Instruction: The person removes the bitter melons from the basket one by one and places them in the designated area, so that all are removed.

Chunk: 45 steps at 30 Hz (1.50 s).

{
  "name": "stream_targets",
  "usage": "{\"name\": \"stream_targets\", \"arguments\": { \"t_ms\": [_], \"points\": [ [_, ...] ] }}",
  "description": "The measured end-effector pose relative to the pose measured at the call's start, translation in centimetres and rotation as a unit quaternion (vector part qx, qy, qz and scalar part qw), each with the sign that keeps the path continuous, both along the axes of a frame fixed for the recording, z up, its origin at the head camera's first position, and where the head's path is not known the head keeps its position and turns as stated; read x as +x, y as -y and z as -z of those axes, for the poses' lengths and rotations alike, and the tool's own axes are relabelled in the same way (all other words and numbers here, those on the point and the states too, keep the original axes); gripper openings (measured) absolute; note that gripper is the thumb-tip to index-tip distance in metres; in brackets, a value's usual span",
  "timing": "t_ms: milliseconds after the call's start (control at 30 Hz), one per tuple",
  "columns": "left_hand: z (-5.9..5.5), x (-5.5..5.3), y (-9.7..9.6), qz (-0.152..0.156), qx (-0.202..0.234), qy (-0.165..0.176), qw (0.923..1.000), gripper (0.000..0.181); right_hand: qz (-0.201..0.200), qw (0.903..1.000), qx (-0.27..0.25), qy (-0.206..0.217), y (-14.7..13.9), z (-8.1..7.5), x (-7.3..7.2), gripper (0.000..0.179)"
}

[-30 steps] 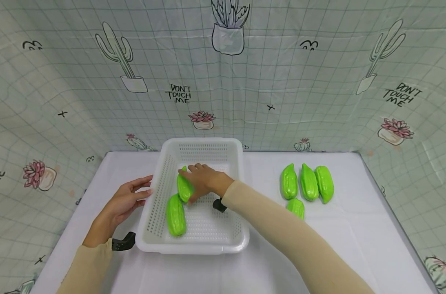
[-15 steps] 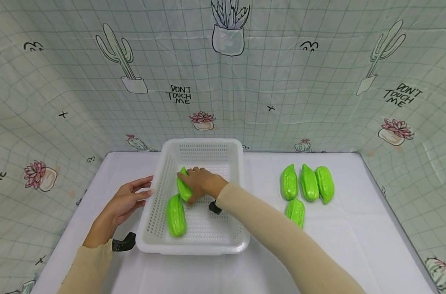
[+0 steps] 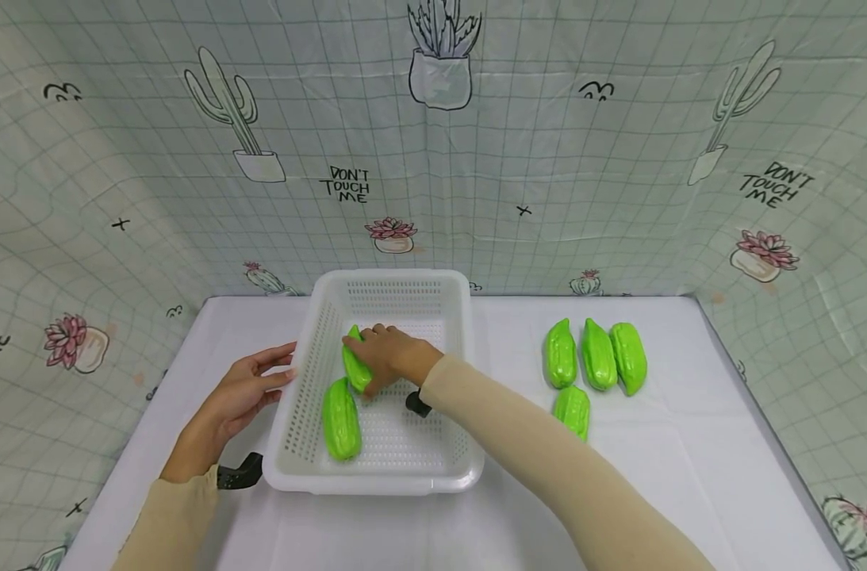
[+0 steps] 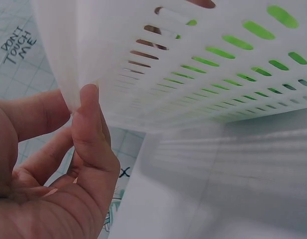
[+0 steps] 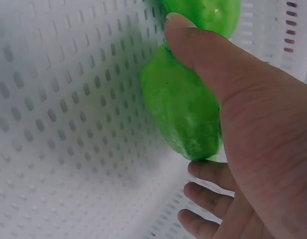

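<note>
My left hand [image 3: 236, 392] pinches the left rim of a white perforated plastic basket [image 3: 404, 481] between thumb and fingers. In the left wrist view the thumb [image 4: 88, 112] lies against the basket's wall. Inside the basket, my right hand [image 3: 390, 357] grips a green star fruit [image 3: 355, 361] lengthwise, partly covering it. The right wrist view shows its thumb at one end of this star fruit [image 5: 180, 107] and fingertips at the other. A second star fruit [image 3: 342, 420] lies in the basket, nearer the front, its tip close to the held one.
Several more green star fruits [image 3: 600, 354] lie on the white-covered table [image 3: 661, 468] at the right. One of them [image 3: 573, 408] is partly behind the right sleeve. A gridded, cactus-printed cloth [image 3: 440, 190] rises behind the table and along both sides.
Over the second, my right hand has shifted slightly left and turned the star fruit a little in the basket. It has hardly moved since half a second ago. The left hand stays put.
</note>
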State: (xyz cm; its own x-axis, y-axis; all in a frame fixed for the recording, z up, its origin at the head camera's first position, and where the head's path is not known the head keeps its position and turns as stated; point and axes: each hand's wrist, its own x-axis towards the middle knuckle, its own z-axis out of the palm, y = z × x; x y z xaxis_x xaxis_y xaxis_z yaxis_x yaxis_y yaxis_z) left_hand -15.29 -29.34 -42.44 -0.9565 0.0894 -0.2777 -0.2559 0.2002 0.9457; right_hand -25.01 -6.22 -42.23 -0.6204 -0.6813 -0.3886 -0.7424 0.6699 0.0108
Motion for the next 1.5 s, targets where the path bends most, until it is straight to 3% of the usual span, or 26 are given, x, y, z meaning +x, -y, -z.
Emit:
{"name": "stream_targets", "arguments": {
  "t_ms": [433, 800, 1267, 1500],
  "points": [
    [-0.2, 0.1, 0.1, 0.005, -0.002, 0.007, 1.0000, 0.068, -0.008, 0.9996, -0.002, -0.025, -1.7, -3.2, 0.5, 0.112],
    [-0.2, 0.3, 0.4, 0.007, -0.007, 0.001, 1.0000, 0.069, -0.003, 0.9983, -0.047, -0.034, -4.6, -6.3, 1.2, 0.112],
    [-0.3, 0.4, 0.0, 0.006, -0.017, 0.001, 0.9998, 0.069, 0.012, 0.9930, -0.104, -0.054, -11.0, -8.3, 2.1, 0.111],
    [-0.3, 0.2, -0.2, 0.008, -0.017, 0.004, 0.9998, 0.069, 0.038, 0.9873, -0.142, -0.061, -14.7, -8.8, 2.7, 0.110]
  ]
}}
